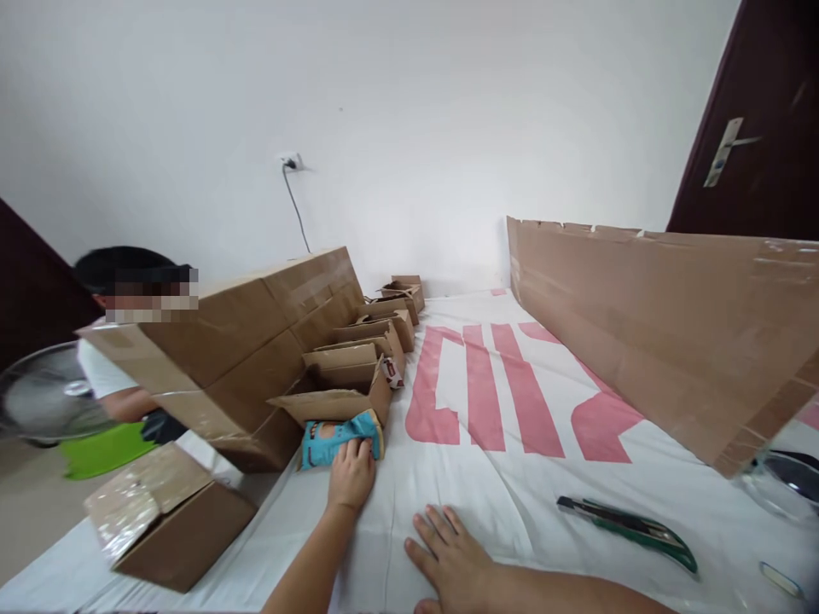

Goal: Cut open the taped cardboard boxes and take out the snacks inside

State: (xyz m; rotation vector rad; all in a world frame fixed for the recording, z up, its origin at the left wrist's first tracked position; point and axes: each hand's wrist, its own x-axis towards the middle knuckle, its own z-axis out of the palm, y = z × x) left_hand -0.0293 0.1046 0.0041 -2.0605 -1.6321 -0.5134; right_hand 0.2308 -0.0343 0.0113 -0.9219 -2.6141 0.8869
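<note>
My left hand (351, 474) reaches forward and grips a blue snack packet (333, 438) that lies at the mouth of the nearest small open cardboard box (342, 395). Its fingers curl over the packet's right end. My right hand (449, 558) rests flat on the white cloth (512, 477) with the fingers spread and nothing in it. Behind the nearest box stands a row of several more small open boxes (384, 328), running away toward the wall.
A green utility knife (630, 530) lies on the cloth at the right. A long cardboard panel (665, 324) stands along the right side. Large sealed cartons (256, 333) are stacked at left, with another person (121, 375) behind them. A taped box (170, 520) hangs over the left edge.
</note>
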